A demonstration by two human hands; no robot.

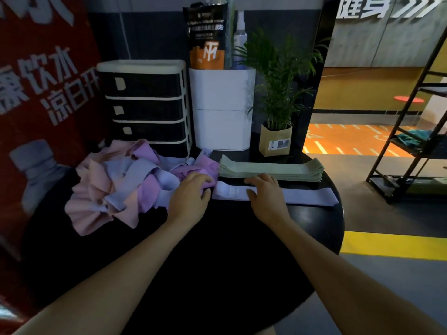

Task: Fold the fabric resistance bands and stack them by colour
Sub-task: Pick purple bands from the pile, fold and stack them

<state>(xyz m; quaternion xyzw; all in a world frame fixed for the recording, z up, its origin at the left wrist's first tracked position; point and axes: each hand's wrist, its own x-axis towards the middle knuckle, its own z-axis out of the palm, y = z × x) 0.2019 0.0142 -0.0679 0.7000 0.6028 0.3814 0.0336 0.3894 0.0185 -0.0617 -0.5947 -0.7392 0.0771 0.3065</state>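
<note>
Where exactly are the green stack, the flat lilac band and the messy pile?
green stack (271,168), head view, middle of its top band.
flat lilac band (307,196), head view, bare stretch right of the right hand.
messy pile (116,187), head view, centre of the tangled bands.

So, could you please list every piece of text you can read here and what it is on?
"饮水" and "凉白开": red banner, its other characters cut off.
"健身": wall sign, top cropped.
"TM"-like logo: black and orange bag; its smaller print is blurred.
Plant pot label: too small.
Drawer unit tags: unreadable.
</note>
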